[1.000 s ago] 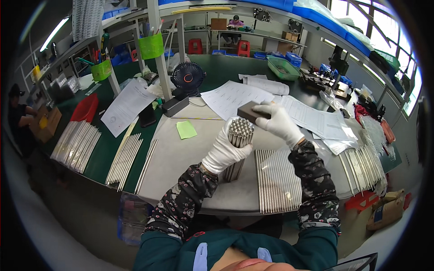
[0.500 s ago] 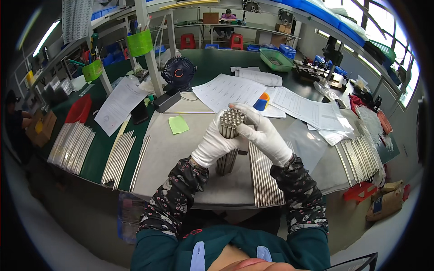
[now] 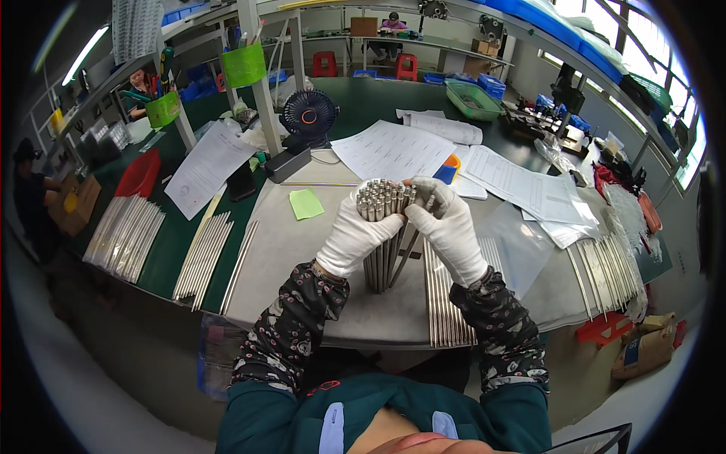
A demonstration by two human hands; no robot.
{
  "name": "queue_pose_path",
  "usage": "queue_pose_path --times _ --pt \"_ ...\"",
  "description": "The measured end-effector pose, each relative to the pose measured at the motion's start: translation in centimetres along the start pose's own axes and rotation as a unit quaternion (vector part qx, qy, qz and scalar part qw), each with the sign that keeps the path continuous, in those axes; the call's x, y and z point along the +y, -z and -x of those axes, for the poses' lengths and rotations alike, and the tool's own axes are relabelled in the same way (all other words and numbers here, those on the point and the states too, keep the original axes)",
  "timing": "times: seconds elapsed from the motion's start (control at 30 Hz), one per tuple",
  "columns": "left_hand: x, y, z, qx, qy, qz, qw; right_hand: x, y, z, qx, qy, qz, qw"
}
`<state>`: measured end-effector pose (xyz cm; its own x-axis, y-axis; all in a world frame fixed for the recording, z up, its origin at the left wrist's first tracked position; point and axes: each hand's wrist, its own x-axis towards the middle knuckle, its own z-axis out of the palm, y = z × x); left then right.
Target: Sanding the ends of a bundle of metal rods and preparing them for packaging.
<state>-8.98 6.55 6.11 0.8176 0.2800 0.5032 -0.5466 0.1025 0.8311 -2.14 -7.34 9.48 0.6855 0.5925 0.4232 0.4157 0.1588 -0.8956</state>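
Observation:
A thick bundle of thin metal rods (image 3: 376, 263) stands on end on the grey mat, its tips fanned a little at the top. My white-gloved left hand (image 3: 349, 239) is wrapped round the upper part of this bundle. Just right of it, my right hand (image 3: 455, 240), gloved too, pinches a single metal rod (image 3: 405, 259) near its top. That rod leans away from the bundle, its lower end close to the bundle's foot. Flat on the mat below my right hand lies a row of similar rods (image 3: 449, 306), partly under a clear plastic sheet.
More rods lie at the left in a bagged group (image 3: 126, 238) and a loose group (image 3: 204, 257), with others (image 3: 609, 274) at the right. Papers (image 3: 393, 155), a green note (image 3: 305, 204) and a dark fan (image 3: 309, 118) are beyond my hands. Other people sit further off.
My right hand has gone from cupping the bundle's top to holding one rod apart on the right. My left hand keeps its grip, and the rod tips have spread wider.

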Motion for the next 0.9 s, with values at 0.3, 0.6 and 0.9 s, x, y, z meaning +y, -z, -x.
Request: queue_pose_path --times 0.3,0.6,0.9 --pt "-0.2 -0.8 -0.2 0.033 -0.043 -0.041 0.998 1.1 -0.6 -0.6 0.084 0.178 0.171 0.965" --pt "-0.3 -0.4 0.0 0.026 -0.035 -0.042 0.998 0.5 -0.7 -0.3 0.066 0.044 0.062 0.995" --pt "-0.4 -0.8 -0.1 0.024 -0.035 -0.022 0.999 0.0 -0.9 -0.6 0.032 0.016 -0.036 0.999"
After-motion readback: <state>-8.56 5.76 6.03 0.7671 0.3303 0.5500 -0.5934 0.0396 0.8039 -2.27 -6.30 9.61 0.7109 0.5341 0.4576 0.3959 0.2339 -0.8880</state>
